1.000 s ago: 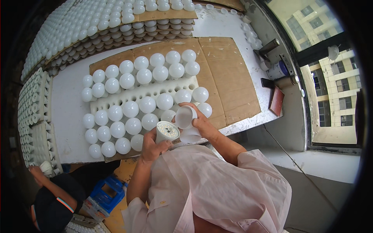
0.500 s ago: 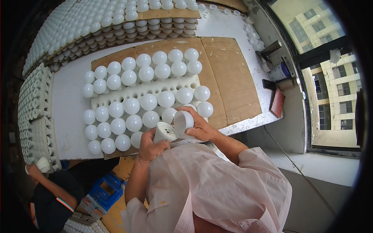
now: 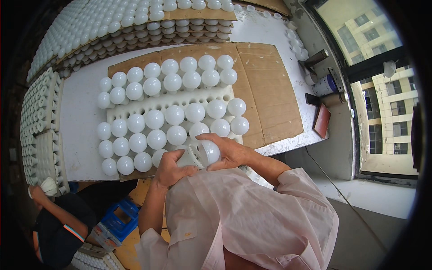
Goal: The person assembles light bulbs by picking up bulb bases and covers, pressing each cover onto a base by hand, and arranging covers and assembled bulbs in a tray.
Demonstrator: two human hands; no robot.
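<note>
My left hand (image 3: pixel 172 167) is closed round a white bulb base (image 3: pixel 189 157), its open end tipped toward the right. In my right hand (image 3: pixel 229 152) is a white dome-shaped bulb cover (image 3: pixel 210 151), its rim up against the edge of the base. Both are held close to my body, just over the table's near edge. Behind them, a white foam tray (image 3: pixel 171 102) carries rows of bulbs with round white covers (image 3: pixel 173 115). A strip of bare holes runs across the tray's middle.
Brown cardboard (image 3: pixel 270 99) lies under the tray on the white table (image 3: pixel 81 103). Stacked layers of bulbs (image 3: pixel 135 22) fill the back left. At far left are more white trays (image 3: pixel 40 108), near a co-worker's hand (image 3: pixel 39 196). A red-brown block (image 3: pixel 321 120) sits by the window.
My right hand has turned the cover and brought it against the base, whose inside board was showing before. The view has shifted slightly.
</note>
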